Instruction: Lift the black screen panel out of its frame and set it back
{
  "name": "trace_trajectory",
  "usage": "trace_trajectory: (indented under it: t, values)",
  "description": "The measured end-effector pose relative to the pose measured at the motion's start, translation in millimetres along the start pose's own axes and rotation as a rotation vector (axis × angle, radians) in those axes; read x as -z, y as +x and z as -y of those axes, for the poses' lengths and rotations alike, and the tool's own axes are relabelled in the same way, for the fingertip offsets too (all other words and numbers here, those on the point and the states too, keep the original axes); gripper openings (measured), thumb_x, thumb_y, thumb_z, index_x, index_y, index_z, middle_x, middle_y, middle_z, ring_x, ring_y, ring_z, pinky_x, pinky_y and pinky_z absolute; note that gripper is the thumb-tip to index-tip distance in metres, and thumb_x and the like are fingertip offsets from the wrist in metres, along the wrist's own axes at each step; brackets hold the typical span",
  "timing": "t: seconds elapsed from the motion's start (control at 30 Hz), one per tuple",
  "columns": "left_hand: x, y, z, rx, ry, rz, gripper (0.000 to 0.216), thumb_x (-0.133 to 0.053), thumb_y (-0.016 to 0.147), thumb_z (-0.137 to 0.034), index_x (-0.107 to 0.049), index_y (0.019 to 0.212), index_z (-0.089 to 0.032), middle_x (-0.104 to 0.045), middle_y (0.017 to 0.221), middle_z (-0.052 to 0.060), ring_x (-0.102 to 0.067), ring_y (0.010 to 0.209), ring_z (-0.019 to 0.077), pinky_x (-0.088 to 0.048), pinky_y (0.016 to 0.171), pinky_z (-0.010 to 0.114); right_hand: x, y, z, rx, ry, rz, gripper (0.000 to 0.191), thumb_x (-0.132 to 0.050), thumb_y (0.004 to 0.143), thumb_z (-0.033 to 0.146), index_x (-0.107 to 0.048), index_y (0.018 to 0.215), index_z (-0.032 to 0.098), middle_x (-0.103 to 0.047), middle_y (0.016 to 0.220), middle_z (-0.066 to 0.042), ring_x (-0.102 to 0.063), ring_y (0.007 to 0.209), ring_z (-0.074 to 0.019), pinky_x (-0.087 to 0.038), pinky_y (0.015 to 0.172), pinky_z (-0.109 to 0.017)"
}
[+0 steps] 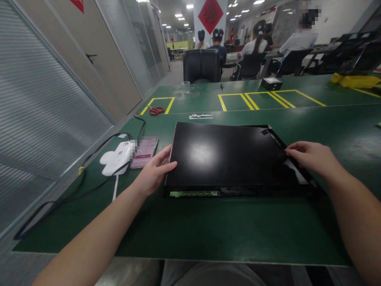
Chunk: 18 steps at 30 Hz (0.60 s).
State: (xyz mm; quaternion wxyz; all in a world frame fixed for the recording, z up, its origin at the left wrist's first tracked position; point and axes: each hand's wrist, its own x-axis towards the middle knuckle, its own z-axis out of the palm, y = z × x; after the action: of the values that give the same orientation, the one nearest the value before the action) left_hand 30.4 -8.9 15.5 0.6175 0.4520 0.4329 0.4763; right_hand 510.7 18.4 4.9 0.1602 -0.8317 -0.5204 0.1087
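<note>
Black panel [229, 159] is on the table [193, 230], right of the phone [147, 153]. Looks like edge-fiddling: left hand [154, 171] clasping the phone-side edge, right fingers [293, 152] pinching the opposite one. Steady grip next, imo.

Ceiling lights [189, 6] glow white over the far room, while the green table [223, 226] looks dimmer. Hazy glare sits on the black panel [229, 159]. The left wall [38, 99] slants, distorted; distant people [218, 51] look soft, and blocky pixels cover part of the phone [144, 153].
</note>
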Motion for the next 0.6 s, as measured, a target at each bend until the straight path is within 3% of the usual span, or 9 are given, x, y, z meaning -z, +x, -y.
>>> trace_trajectory:
  t: [0.13, 0.3, 0.47, 0.6]
  values:
    - [-2, -2, -1, -0.025, -0.018, 0.000, 0.074, -0.090, 0.070, -0.021, -0.066, 0.140, -0.023, -0.062, 0.152, 0.009, -0.044, 0.150, 0.0363, -0.039, 0.123, 0.045, -2, 0, -3, 0.043, 0.018, -0.036, 0.030, -0.059, 0.070, 0.047, -0.077, 0.082, 0.026, -0.072, 0.072, -0.004, -0.065, 0.061, -0.0229, -0.050, 0.069, -0.039]
    - [-4, -3, -1, -0.012, -0.072, 0.023, 0.091, -0.090, 0.071, -0.021, -0.052, 0.153, -0.021, -0.063, 0.150, 0.012, -0.050, 0.147, 0.0358, -0.043, 0.121, 0.046, 1, 0, -7, -0.051, 0.098, -0.035, 0.027, -0.061, 0.070, 0.044, -0.075, 0.084, 0.025, -0.074, 0.079, -0.004, -0.065, 0.061, -0.0216, -0.052, 0.070, -0.039]
    - [-6, -4, 0, -0.088, -0.071, 0.030, 0.091, -0.090, 0.071, -0.019, -0.052, 0.153, -0.023, -0.063, 0.151, 0.011, -0.049, 0.148, 0.0340, -0.042, 0.121, 0.043, 3, 9, -14, -0.058, 0.143, -0.176, 0.038, -0.064, 0.070, 0.047, -0.076, 0.099, 0.025, -0.077, 0.097, -0.009, -0.070, 0.088, -0.0284, -0.053, 0.085, -0.043]
    - [-6, -5, 1, -0.146, -0.049, 0.023, 0.095, -0.091, 0.070, -0.020, -0.049, 0.156, -0.023, -0.062, 0.152, 0.012, -0.048, 0.148, 0.0344, -0.044, 0.119, 0.042, -3, 14, -16, -0.049, 0.231, -0.109, 0.036, -0.066, 0.071, 0.049, -0.077, 0.092, 0.023, -0.078, 0.103, -0.012, -0.069, 0.102, -0.0330, -0.052, 0.090, -0.046]
